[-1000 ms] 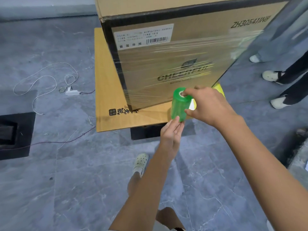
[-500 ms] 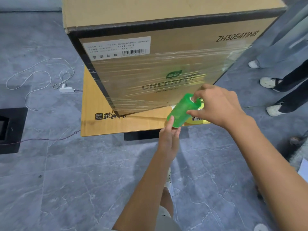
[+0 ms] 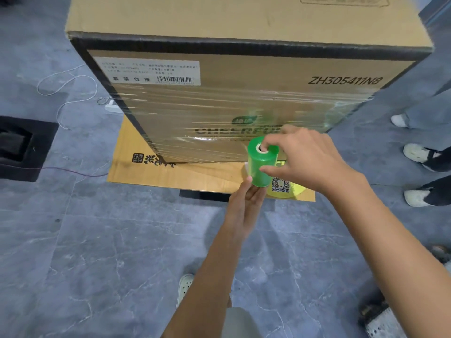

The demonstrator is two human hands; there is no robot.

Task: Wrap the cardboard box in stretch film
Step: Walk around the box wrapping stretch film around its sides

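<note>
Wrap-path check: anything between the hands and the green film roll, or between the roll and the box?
Nothing visible. The right hand pinches the film roll at its core, the left hand supports its base, and only air separates roll and cardboard box. Bystanders' shoes past the box's right corner may crowd the next pass.

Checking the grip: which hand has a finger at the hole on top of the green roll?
The right hand: its finger sits at the top hole of the roll, thumb on the side. The left hand only props the bottom with straight fingers.
</note>
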